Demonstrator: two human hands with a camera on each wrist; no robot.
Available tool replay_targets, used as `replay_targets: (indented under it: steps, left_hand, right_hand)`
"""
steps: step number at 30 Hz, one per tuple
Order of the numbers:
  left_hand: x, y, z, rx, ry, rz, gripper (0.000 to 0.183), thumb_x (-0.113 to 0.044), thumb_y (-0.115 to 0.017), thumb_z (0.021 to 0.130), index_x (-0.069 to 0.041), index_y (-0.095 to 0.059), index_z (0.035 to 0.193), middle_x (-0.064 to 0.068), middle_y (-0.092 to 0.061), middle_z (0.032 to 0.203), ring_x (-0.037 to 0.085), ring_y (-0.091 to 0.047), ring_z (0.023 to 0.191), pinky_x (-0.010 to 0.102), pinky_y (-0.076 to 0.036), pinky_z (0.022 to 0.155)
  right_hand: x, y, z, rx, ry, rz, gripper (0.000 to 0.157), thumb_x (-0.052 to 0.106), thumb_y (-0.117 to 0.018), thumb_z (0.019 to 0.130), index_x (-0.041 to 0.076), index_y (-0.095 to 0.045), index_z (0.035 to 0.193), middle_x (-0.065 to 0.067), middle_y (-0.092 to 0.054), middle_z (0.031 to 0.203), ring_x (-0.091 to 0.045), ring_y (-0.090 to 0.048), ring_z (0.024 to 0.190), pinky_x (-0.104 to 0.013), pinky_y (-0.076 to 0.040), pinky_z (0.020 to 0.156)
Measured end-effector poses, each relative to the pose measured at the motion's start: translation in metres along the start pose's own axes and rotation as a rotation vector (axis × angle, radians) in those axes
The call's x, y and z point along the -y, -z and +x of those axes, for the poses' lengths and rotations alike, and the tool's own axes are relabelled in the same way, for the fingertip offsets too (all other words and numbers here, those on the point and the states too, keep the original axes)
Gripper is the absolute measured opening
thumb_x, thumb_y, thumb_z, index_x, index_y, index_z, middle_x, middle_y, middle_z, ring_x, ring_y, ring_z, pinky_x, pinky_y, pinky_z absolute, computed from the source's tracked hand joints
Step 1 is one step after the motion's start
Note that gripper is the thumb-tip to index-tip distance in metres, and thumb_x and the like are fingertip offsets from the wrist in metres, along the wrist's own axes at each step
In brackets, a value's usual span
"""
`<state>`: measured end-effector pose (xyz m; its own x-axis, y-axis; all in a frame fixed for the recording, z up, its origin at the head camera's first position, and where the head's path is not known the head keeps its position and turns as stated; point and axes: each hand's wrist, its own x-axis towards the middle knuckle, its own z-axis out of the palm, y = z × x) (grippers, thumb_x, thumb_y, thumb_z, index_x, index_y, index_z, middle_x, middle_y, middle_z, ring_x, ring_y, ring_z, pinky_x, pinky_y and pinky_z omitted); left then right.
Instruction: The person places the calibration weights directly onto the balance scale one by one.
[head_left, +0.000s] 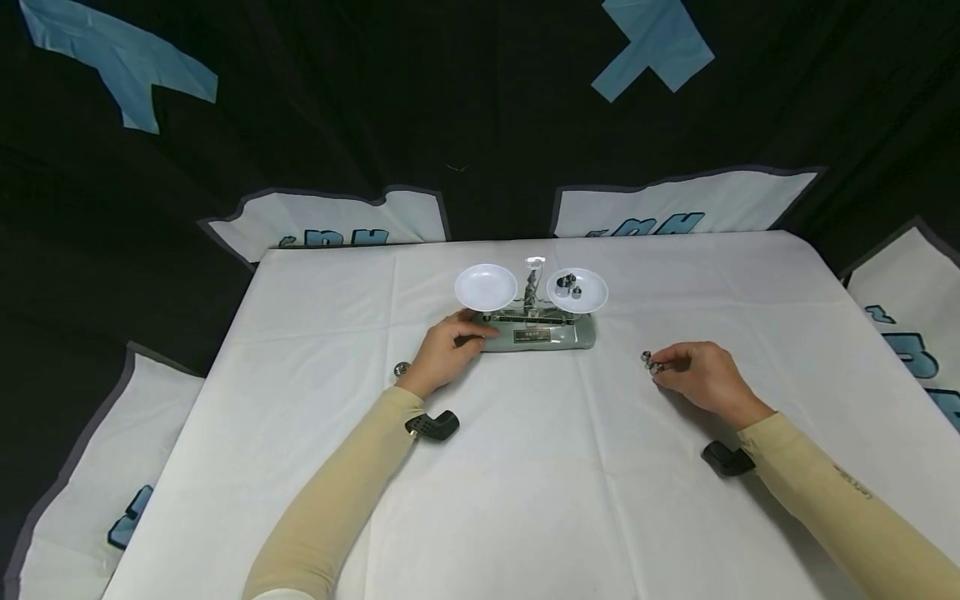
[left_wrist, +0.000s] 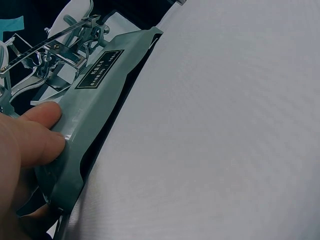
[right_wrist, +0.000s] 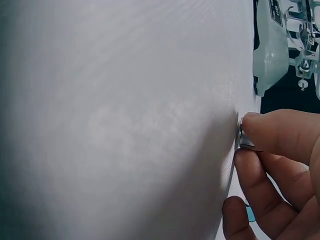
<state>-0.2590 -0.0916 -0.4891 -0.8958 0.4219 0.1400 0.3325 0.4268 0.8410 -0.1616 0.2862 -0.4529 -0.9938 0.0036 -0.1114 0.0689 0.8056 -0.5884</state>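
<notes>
A grey-green balance scale (head_left: 536,333) stands toward the back of the table, carrying a white left pan (head_left: 486,288) and a white right pan (head_left: 592,292). Several small metal weights (head_left: 567,284) sit in the right pan; the left pan holds nothing. My left hand (head_left: 447,352) grips the left end of the scale's base (left_wrist: 95,110), fingertips on its top face. Out to the right, my right hand (head_left: 701,375) pinches a small metal weight (right_wrist: 244,140) between thumb and fingers, low over the cloth. Another weight (head_left: 646,356) shows just beyond those fingertips.
A small round metal piece (head_left: 402,368) lies left of my left wrist. White cloth covers the table (head_left: 510,500). Dark curtain (head_left: 322,100) with light-blue patches hangs behind the far edge. Each wrist carries a black strapped device (head_left: 435,426).
</notes>
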Motion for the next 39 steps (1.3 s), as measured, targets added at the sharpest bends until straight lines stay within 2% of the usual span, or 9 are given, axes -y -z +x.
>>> replay_targets:
  steps: [5, 12, 16, 21, 29, 35, 39]
  left_hand:
    - [-0.001, 0.0, 0.0, -0.004, -0.006, -0.003, 0.024, -0.004, -0.061, 0.094, -0.005, -0.079, 0.11, 0.018, -0.053, 0.153, 0.033, -0.037, 0.152, 0.049, -0.031, 0.126]
    - [0.0, 0.001, -0.001, -0.003, -0.006, -0.001, 0.024, -0.005, -0.061, 0.095, -0.005, -0.079, 0.11, 0.018, -0.053, 0.153, 0.034, -0.037, 0.152, 0.05, -0.032, 0.126]
    - [-0.001, 0.003, -0.002, -0.004, -0.002, -0.001, 0.023, -0.005, -0.061, 0.095, -0.005, -0.078, 0.11, 0.018, -0.052, 0.153, 0.034, -0.037, 0.152, 0.051, -0.032, 0.125]
    - [0.0, 0.003, -0.001, -0.005, -0.008, 0.001, 0.024, -0.004, -0.062, 0.094, -0.005, -0.078, 0.111, 0.018, -0.053, 0.153, 0.034, -0.037, 0.152, 0.051, -0.032, 0.125]
    - [0.0, 0.002, 0.0, -0.001, -0.009, -0.005, 0.024, -0.005, -0.06, 0.094, -0.004, -0.078, 0.111, 0.018, -0.053, 0.152, 0.033, -0.037, 0.152, 0.05, -0.031, 0.126]
    - [0.0, 0.001, 0.0, -0.008, -0.015, -0.007, 0.025, -0.003, -0.061, 0.093, -0.004, -0.078, 0.11, 0.02, -0.052, 0.153, 0.035, -0.037, 0.152, 0.051, -0.03, 0.126]
    - [0.0, 0.0, 0.0, -0.006, -0.011, -0.01, 0.025, -0.003, -0.06, 0.094, -0.004, -0.078, 0.11, 0.019, -0.053, 0.153, 0.034, -0.037, 0.152, 0.051, -0.031, 0.126]
  right_hand:
    - [0.002, 0.001, -0.001, 0.001, -0.018, 0.013, 0.027, 0.014, -0.073, 0.09, -0.001, -0.074, 0.113, -0.021, -0.075, 0.106, -0.029, -0.068, 0.094, -0.027, -0.052, 0.071]
    - [0.003, 0.007, -0.001, -0.001, -0.021, 0.051, 0.027, 0.013, -0.072, 0.091, -0.002, -0.073, 0.114, -0.023, -0.075, 0.108, -0.014, -0.067, 0.082, -0.025, -0.054, 0.064]
    - [0.003, 0.009, 0.0, -0.001, -0.028, 0.06, 0.028, 0.013, -0.071, 0.09, -0.001, -0.073, 0.115, -0.023, -0.076, 0.11, -0.011, -0.067, 0.083, -0.025, -0.054, 0.064]
    - [0.004, 0.01, 0.002, -0.005, -0.042, 0.064, 0.03, 0.015, -0.072, 0.09, 0.0, -0.073, 0.116, -0.022, -0.075, 0.112, -0.016, -0.069, 0.091, -0.025, -0.053, 0.065]
    - [0.003, 0.01, 0.002, 0.002, -0.042, 0.076, 0.032, 0.016, -0.07, 0.092, -0.001, -0.071, 0.119, -0.025, -0.073, 0.117, -0.036, -0.07, 0.104, -0.025, -0.054, 0.066]
    - [0.006, 0.014, 0.001, -0.021, -0.018, 0.057, 0.03, 0.014, -0.071, 0.092, 0.0, -0.073, 0.118, -0.023, -0.074, 0.118, -0.036, -0.069, 0.106, -0.026, -0.053, 0.07]
    - [0.01, 0.02, 0.002, -0.037, 0.002, 0.038, 0.029, 0.013, -0.07, 0.093, 0.001, -0.073, 0.119, -0.023, -0.073, 0.118, -0.04, -0.065, 0.114, -0.03, -0.052, 0.078]
